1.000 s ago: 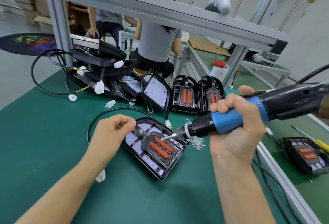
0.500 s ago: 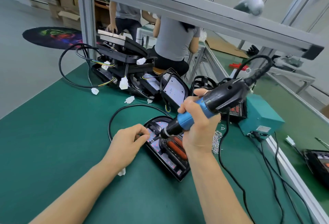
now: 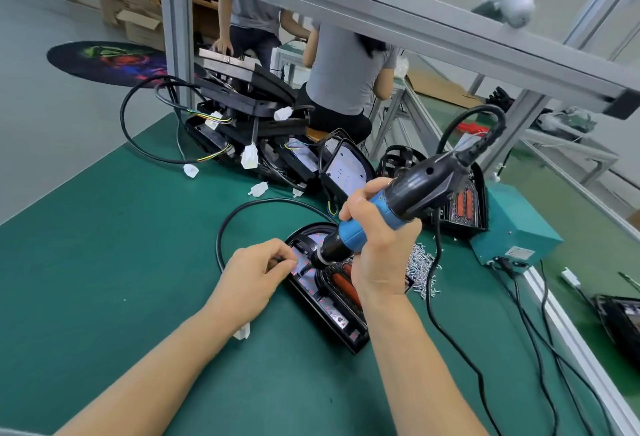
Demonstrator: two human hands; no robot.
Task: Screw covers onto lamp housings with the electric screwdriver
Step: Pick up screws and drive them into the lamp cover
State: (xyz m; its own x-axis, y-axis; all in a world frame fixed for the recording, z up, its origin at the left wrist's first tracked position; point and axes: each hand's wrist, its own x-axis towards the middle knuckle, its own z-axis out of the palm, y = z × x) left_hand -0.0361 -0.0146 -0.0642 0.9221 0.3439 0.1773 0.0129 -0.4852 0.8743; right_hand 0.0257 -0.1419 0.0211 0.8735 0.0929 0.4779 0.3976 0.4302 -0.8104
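Observation:
A black lamp housing with orange reflectors and a fitted cover lies on the green mat in front of me. My right hand grips the blue and black electric screwdriver, which slants down to the left. Its bit touches the cover's upper left corner. My left hand rests on the mat beside that corner, thumb and forefinger pinching a small screw right at the bit; the screw itself is hidden by the fingers. A black cable loops from the housing.
Loose screws lie heaped right of the housing. A teal power box and two upright lamps stand behind. Stacked housings with wires fill the back left. Another lamp lies far right. An aluminium beam runs overhead; two people sit behind it.
My right hand swung the screwdriver from level at the right to a steep slant, and its bit came down onto the cover's upper left corner. My left hand stayed at that corner.

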